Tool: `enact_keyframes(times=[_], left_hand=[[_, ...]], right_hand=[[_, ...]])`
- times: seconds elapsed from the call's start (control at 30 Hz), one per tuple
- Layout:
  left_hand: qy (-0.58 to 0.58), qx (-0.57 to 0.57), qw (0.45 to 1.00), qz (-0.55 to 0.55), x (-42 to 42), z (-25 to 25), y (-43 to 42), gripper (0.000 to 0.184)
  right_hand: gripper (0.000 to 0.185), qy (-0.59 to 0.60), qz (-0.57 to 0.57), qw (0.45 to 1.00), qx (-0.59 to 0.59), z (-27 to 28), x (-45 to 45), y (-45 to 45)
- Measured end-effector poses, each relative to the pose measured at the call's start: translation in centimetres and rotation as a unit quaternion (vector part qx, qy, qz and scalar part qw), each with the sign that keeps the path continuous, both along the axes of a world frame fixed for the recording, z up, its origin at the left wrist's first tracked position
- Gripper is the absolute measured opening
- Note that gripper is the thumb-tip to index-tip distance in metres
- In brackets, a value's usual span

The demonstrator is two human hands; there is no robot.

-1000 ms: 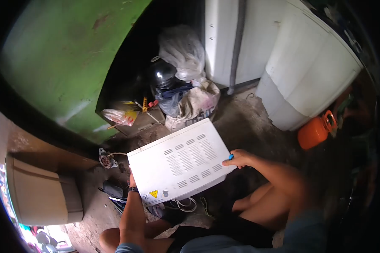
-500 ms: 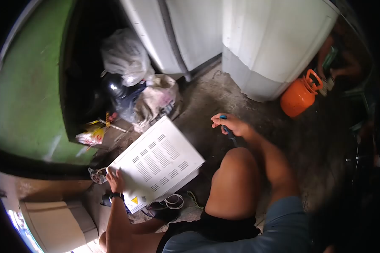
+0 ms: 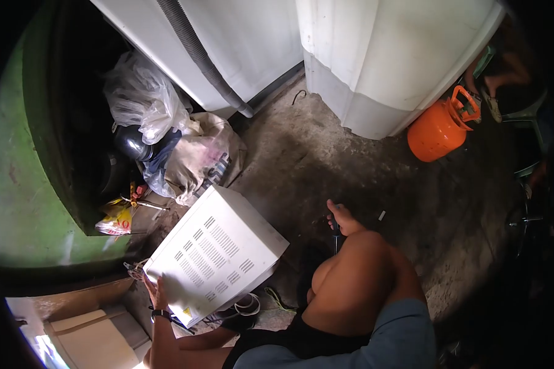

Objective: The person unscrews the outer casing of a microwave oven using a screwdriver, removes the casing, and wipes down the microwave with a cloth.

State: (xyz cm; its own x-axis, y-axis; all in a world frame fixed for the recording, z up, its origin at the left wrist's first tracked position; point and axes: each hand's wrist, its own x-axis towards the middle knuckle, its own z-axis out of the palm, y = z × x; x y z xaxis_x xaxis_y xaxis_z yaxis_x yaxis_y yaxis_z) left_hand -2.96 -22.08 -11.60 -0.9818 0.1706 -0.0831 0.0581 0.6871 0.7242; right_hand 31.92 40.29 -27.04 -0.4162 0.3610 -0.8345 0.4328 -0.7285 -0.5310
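Observation:
A white metal appliance casing [image 3: 212, 252] with rows of vent slots stands tilted on the floor, a yellow warning label near its lower corner. My left hand [image 3: 157, 293] lies with its fingers on the casing's left edge, a dark watch on the wrist. Away to the right of the casing, my right hand [image 3: 343, 219] is closed round a screwdriver [image 3: 335, 240] with a dark and blue handle, its shaft pointing down beside my raised knee. White cable [image 3: 250, 304] is coiled under the casing's lower edge.
An orange gas cylinder [image 3: 437, 131] stands beside a large whitish panel [image 3: 375, 61]. A grey hose [image 3: 197, 52] runs down another white surface. Bags [image 3: 200, 154] lie behind the casing. Another person's feet [image 3: 491, 101] show at the upper right.
My right hand has left the casing's right side and moved away with the screwdriver. My left hand now rests on its left edge. The view has swung right, and my right knee has come up.

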Motion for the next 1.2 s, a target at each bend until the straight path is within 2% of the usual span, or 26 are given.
enact_keyframes(times=[0.03,0.07,0.13,0.17,0.2,0.27,0.3,0.33,0.37,0.43,0.47,0.5,0.53,0.6,0.67,0.73,0.8,0.87,0.93,1.0,1.03,1.1,1.13,1.2], left_hand=[[-0.080,0.104,0.991,0.038,1.0,-0.1,0.3,0.083],[-0.079,0.103,0.991,0.040,1.6,-0.3,0.6,0.083],[0.036,-0.116,0.992,0.033,2.6,-0.4,0.8,0.080],[0.122,-0.243,0.962,0.034,3.2,-1.1,0.8,0.075],[0.245,-0.269,0.931,0.001,4.3,-1.4,1.9,0.073],[0.278,-0.325,0.901,-0.074,8.8,6.3,13.8,0.071],[0.278,-0.225,0.921,-0.155,9.8,6.8,18.0,0.067],[0.227,-0.130,0.929,-0.260,11.0,8.6,23.3,0.060],[0.158,-0.069,0.926,-0.335,11.6,8.3,27.1,0.053],[0.224,-0.104,0.820,-0.516,12.9,10.0,35.1,0.042],[0.251,-0.046,0.808,-0.531,12.9,7.2,36.3,0.036],[0.243,-0.183,0.747,-0.591,12.5,6.9,37.1,0.035],[0.249,-0.184,0.754,-0.579,12.6,7.4,37.0,0.035],[0.208,-0.274,0.715,-0.609,12.5,8.5,36.8,0.037],[0.227,-0.268,0.726,-0.591,12.7,9.3,35.4,0.035],[0.270,-0.197,0.759,-0.559,12.4,10.6,33.8,0.032],[0.292,-0.195,0.767,-0.536,12.1,12.1,32.2,0.031],[0.312,-0.193,0.777,-0.512,12.0,13.6,30.1,0.030],[0.301,-0.170,0.795,-0.498,11.8,15.2,27.9,0.031],[0.296,-0.130,0.814,-0.481,11.5,17.3,25.4,0.036],[0.267,-0.138,0.826,-0.477,11.1,18.6,24.0,0.037],[0.231,-0.153,0.840,-0.467,10.4,20.9,21.1,0.040],[0.226,-0.160,0.842,-0.463,10.2,21.9,19.7,0.042],[0.216,-0.132,0.850,-0.462,10.2,23.5,16.9,0.044]], right_hand=[[0.062,-0.015,0.002,1.000,0.015,-0.6,0.1,0.2],[0.061,-0.029,0.005,0.999,0.031,-1.1,0.3,0.4],[0.060,0.001,0.020,0.999,0.025,-0.6,0.4,1.6],[0.059,0.029,0.033,0.999,0.019,-0.2,0.2,2.1],[0.057,0.051,0.022,0.997,0.048,1.5,-0.1,3.0],[0.056,0.100,0.001,0.993,0.067,3.7,-0.3,5.6],[0.056,0.090,-0.010,0.994,0.058,5.3,-0.4,6.9],[0.055,0.081,-0.016,0.995,0.049,6.8,-0.7,8.0],[0.060,0.073,0.008,0.996,0.044,8.2,-0.9,9.0],[0.051,0.070,0.043,0.995,0.060,12.2,-1.8,9.4],[0.047,0.075,0.067,0.992,0.079,13.6,-2.2,9.4],[0.047,0.081,0.080,0.990,0.086,15.2,-2.5,9.4],[0.044,0.088,0.106,0.986,0.090,17.0,-2.7,9.3],[0.041,0.103,0.131,0.981,0.099,20.5,-3.5,9.0],[0.038,0.070,0.203,0.965,0.150,24.3,-4.2,8.6],[0.038,0.069,0.228,0.956,0.173,27.3,-6.2,8.1],[0.039,0.051,0.342,0.910,0.229,29.0,-8.5,7.4],[0.039,0.047,0.366,0.896,0.246,30.9,-11.6,4.6],[0.039,0.065,0.466,0.850,0.236,31.4,-14.4,1.6],[0.040,0.127,0.471,0.825,0.284,33.9,-16.5,-2.8],[0.040,0.127,0.469,0.826,0.285,34.8,-17.4,-4.3],[0.039,0.329,0.271,0.862,0.275,36.2,-19.5,-6.6],[0.031,0.367,0.189,0.867,0.280,37.4,-20.1,-7.4],[0.035,0.459,0.014,0.837,0.297,38.9,-21.4,-8.8]])
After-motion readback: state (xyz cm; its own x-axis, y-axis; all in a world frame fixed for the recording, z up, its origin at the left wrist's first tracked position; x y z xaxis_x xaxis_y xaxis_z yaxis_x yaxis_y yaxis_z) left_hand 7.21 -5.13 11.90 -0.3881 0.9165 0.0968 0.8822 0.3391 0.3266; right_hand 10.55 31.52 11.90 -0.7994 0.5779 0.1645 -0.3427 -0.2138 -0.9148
